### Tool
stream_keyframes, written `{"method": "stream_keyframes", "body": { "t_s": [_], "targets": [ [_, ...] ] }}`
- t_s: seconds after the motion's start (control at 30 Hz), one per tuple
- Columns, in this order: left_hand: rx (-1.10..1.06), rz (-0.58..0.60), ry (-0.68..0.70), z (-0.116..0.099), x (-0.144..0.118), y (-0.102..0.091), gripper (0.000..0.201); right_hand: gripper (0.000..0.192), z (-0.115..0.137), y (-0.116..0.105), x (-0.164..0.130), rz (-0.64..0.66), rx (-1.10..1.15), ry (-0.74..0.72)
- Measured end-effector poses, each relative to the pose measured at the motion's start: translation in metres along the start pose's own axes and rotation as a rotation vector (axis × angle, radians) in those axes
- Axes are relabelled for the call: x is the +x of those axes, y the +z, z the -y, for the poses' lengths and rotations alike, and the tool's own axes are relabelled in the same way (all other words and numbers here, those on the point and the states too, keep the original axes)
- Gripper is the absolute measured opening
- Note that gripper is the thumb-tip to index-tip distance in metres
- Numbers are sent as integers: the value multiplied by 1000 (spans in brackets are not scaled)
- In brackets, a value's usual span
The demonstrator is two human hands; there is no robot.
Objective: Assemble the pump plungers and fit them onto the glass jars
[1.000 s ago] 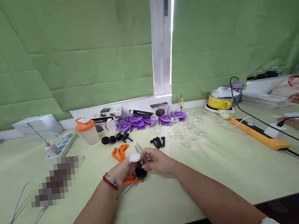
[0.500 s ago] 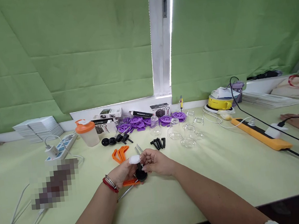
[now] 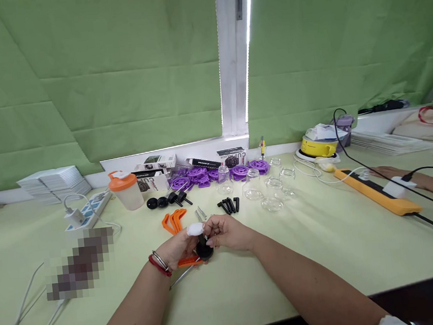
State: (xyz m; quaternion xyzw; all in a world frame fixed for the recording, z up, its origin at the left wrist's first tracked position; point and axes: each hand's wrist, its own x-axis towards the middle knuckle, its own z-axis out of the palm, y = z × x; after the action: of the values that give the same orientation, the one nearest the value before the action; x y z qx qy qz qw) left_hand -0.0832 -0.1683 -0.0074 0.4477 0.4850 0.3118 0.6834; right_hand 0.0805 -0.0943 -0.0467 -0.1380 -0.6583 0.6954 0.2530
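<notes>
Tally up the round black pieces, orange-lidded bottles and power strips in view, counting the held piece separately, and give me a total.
Round black pieces in the row: 4
Round black piece in the left hand: 1
Orange-lidded bottle: 1
Power strips, white strip and orange strip: 2
Total: 8

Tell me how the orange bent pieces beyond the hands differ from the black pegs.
Colour: the bent pieces are bright orange; the pegs are black.
Shape: the bent pieces angle widely; the pegs are mostly straight.
Size: the bent pieces look longer than the pegs.
Place: the bent pieces lie beyond the left hand, the pegs beyond the right hand.
Both lie grouped on the table.
</notes>
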Motion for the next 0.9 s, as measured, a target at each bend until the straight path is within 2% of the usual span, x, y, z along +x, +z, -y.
{"method": "stream_keyframes", "body": {
  "t_s": [0.13,0.3,0.57,0.63,0.77,0.9],
  "targets": [
    [-7,-40,-1,-2,-2,3,41,35,2,0,-1,0,-12,16],
    [-49,-28,49,-1,-2,4,40,34,6,2,-3,-10,-65,19],
    [-44,-66,-10,0,-2,1,42,33,7,4,-4,-9,-53,13],
    [-38,-43,3,0,-2,0,43,34,8,5,-4,-14,-58,19],
    [-30,80,45,0,-2,-1,42,36,10,6,-3,-28,-43,23],
    [-8,158,39,-1,-3,-3,53,36,9,6,-3,-26,-17,25]
  ]
}}
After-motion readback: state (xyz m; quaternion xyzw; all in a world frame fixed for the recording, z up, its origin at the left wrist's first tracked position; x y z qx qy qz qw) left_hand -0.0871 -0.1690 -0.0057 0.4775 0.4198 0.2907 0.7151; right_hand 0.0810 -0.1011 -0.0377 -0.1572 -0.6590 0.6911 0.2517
